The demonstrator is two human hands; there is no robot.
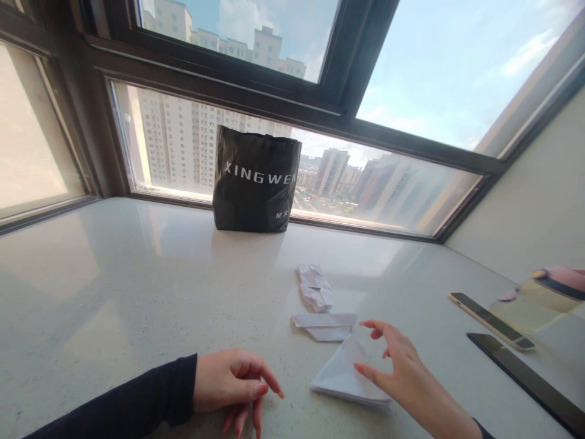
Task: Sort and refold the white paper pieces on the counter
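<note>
Three pieces of folded white paper lie on the pale speckled windowsill (137, 317). Closest to me is a folded paper triangle (345, 372); behind it lies a flat paper boat shape (326, 326), and farther back a creased folded paper piece (314, 286). Over the triangle's right side hovers my right hand (393, 363), thumb and fingers apart, holding nothing; whether the thumb touches the paper I cannot tell. My left hand (237, 384) rests to the left of the triangle, apart from it, fingers loosely bent and spread, with nothing in it.
A black bag (256, 183) with white lettering stands at the back against the window. To the right lie a phone (491, 320) and a dark flat device (525, 381). Beside them is a clear bottle-like container (534, 302) with a pink top. A wall (534, 207) bounds the right side.
</note>
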